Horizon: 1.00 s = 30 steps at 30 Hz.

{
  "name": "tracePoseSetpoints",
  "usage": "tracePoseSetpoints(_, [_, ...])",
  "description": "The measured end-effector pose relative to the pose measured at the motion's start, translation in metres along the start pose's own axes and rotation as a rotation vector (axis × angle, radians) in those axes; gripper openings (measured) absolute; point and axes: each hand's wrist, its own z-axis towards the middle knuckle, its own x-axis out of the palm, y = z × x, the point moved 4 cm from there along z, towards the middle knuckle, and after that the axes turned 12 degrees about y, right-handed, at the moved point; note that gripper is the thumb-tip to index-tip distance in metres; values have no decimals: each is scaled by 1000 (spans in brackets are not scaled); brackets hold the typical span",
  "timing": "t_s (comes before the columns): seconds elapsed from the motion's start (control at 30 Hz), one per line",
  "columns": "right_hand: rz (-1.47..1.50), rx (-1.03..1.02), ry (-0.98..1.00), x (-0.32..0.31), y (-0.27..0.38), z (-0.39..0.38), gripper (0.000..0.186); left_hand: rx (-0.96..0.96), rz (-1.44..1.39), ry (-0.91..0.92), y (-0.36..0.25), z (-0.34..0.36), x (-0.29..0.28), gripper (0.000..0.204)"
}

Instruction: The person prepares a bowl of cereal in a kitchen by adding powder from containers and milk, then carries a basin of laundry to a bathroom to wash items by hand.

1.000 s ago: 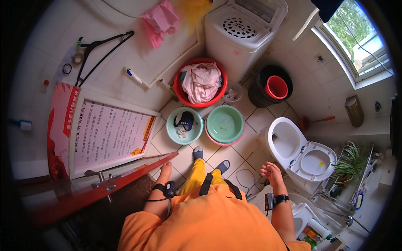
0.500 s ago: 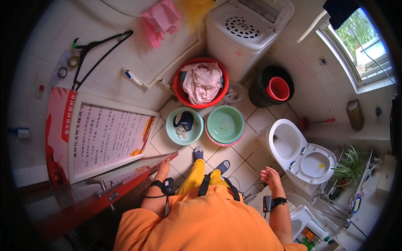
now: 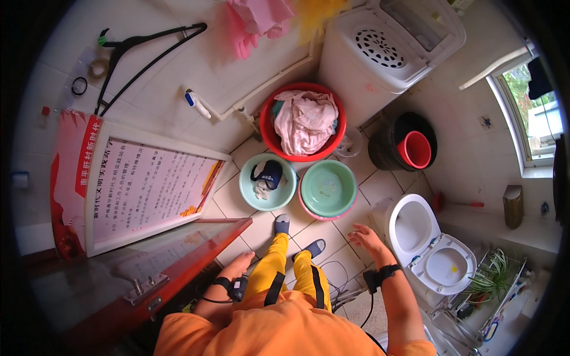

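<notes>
My left hand (image 3: 238, 264) hangs beside my left leg near the edge of the red door (image 3: 219, 231), touching nothing I can see; its fingers look loosely stretched. My right hand (image 3: 366, 241) is held out over the tiles between the green basin and the toilet, fingers apart and holding nothing. Ahead of my feet, a pale green basin (image 3: 249, 199) contains a dark blue cloth shoe (image 3: 271, 174) and a crumpled white item. To its right, a green basin (image 3: 347, 190) is stacked on a pink one. Behind them, a red tub (image 3: 268, 142) is heaped with pale pink laundry (image 3: 301, 121).
A white washing machine (image 3: 362, 77) stands at the back. Right of the tub is a black bucket (image 3: 385, 145) with a red pail (image 3: 415, 148). The toilet (image 3: 409, 222) and a potted plant (image 3: 490, 276) are at right. A framed notice (image 3: 151, 190) leans left.
I have stepped or leaned forward, and the view has shifted. My left hand has dropped away from the door edge. My right hand has reached further forward and inward.
</notes>
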Motion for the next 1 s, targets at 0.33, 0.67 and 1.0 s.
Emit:
tracePoseSetpoints(0.33, [-142,-147,59,45,-24,200,54,-13,63,87,29,33,35,57])
tracePoseSetpoints(0.67, [-49,-98,-4,70,-97,385,65,414,212,-137,79,156,42,70])
tracePoseSetpoints(1.0, [54,-213,-14,76,-105,518,44,411,451,-479,65,166,21,92])
